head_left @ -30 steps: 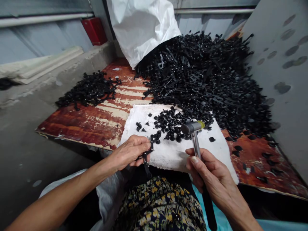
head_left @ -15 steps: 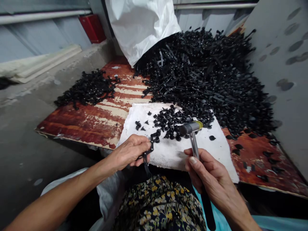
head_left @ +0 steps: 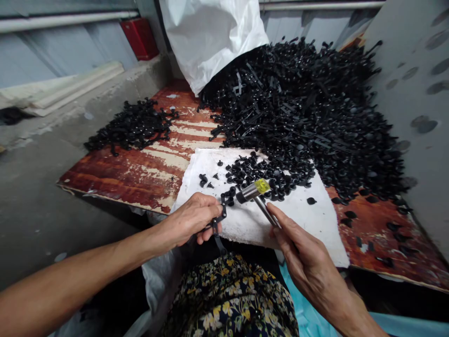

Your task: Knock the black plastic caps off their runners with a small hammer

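Note:
My left hand [head_left: 191, 221] is closed on a black plastic strip of joined parts [head_left: 220, 216], holding its end on the near edge of a white foam pad [head_left: 252, 224]. My right hand [head_left: 303, 255] grips the metal shaft of a small hammer [head_left: 253, 192] with a grey head and a yellow tip. The hammer head hangs just right of the strip's end, low over the pad. Several loose black caps [head_left: 259, 175] lie scattered on the pad behind it.
A large heap of black plastic strips and caps [head_left: 308, 112] spills from a white sack [head_left: 210, 37] onto a worn red board [head_left: 140, 164]. A smaller pile of black parts [head_left: 131, 126] lies at the left. A grey panel [head_left: 414, 93] stands at the right.
The hammer head has swung down and left, from over the loose caps to right beside the strip's end. My right hand tilted with it. My left hand stayed put.

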`<state>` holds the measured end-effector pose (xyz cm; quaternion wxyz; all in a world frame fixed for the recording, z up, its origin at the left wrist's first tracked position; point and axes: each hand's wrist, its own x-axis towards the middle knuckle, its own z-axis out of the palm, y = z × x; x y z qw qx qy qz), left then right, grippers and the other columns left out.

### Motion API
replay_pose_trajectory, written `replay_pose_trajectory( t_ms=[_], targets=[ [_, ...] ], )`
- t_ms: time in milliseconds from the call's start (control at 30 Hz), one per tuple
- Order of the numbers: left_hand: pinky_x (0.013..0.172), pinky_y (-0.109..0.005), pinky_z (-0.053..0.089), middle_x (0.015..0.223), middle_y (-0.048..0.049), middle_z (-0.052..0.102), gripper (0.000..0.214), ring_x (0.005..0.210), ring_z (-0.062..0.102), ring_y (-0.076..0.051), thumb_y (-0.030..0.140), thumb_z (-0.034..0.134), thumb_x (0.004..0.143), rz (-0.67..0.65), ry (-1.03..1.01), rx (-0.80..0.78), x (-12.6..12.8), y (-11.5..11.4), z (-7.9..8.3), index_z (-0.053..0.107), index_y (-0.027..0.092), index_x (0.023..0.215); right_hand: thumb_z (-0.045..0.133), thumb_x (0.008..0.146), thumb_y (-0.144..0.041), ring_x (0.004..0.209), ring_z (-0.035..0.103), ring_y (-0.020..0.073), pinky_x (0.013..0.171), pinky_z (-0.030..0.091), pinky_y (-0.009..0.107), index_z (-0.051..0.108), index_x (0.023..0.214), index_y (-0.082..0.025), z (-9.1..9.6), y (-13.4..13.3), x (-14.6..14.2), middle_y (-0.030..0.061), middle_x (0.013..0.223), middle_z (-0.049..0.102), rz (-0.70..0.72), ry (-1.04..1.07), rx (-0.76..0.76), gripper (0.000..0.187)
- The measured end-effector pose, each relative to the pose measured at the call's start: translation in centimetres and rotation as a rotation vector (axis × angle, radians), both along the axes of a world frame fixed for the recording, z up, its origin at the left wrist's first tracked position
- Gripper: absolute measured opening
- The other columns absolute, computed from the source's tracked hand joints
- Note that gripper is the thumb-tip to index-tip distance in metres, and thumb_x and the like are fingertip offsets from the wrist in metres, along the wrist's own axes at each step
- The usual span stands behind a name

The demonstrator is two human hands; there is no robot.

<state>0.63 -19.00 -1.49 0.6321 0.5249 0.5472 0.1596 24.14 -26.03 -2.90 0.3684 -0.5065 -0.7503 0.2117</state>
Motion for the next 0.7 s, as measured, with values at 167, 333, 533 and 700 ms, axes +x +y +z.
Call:
replay_pose_trajectory(
  t_ms=[167, 333, 533, 700],
  targets=[
    [0.033, -0.018, 0.032, 0.057, -0.0029, 0.063, 0.027, 0.034, 0.045, -0.007, 0.038, 0.055, 0.079, 0.043, -0.055, -0.017, 0.7, -0.7, 0.4, 0.059, 0.014, 0.068, 0.04, 0.091, -0.001, 0.078, 0.068, 0.0175, 0.064, 0.059, 0.028, 0.033, 0.15, -0.026, 0.7, 0.8, 0.4, 0.0112, 0.105, 0.067, 0.086, -0.115, 0.082, 0.065],
    [0.032, -0.018, 0.032, 0.061, -0.0039, 0.063, 0.026, 0.035, 0.044, -0.006, 0.036, 0.053, 0.079, 0.118, -0.036, -0.066, 1.7, -1.2, 1.5, 0.056, 0.014, 0.064, 0.039, 0.091, 0.002, 0.087, 0.067, 0.0201, 0.061, 0.057, 0.027, 0.027, 0.152, -0.032, 1.5, 0.9, 0.2, 0.0098, 0.104, 0.063, 0.133, -0.127, 0.114, 0.071],
    [0.031, -0.019, 0.03, 0.052, -0.0021, 0.059, 0.023, 0.035, 0.045, -0.009, 0.035, 0.055, 0.076, 0.081, 0.027, -0.062, 1.3, -0.9, 1.1, 0.058, 0.015, 0.065, 0.037, 0.092, 0.0, 0.065, 0.061, 0.016, 0.055, 0.053, 0.027, 0.026, 0.153, -0.031, 1.5, 1.2, 0.1, 0.0043, 0.085, 0.058, 0.122, -0.245, 0.156, 0.07],
    [0.031, -0.02, 0.03, 0.055, -0.0031, 0.062, 0.021, 0.034, 0.046, -0.009, 0.031, 0.052, 0.076, 0.06, 0.045, -0.066, 1.0, -0.6, 0.7, 0.059, 0.015, 0.065, 0.037, 0.091, -0.002, 0.061, 0.059, 0.015, 0.055, 0.053, 0.026, 0.03, 0.152, -0.027, 1.3, 1.4, 0.3, 0.0033, 0.081, 0.057, 0.119, -0.274, 0.163, 0.066]
  ],
)
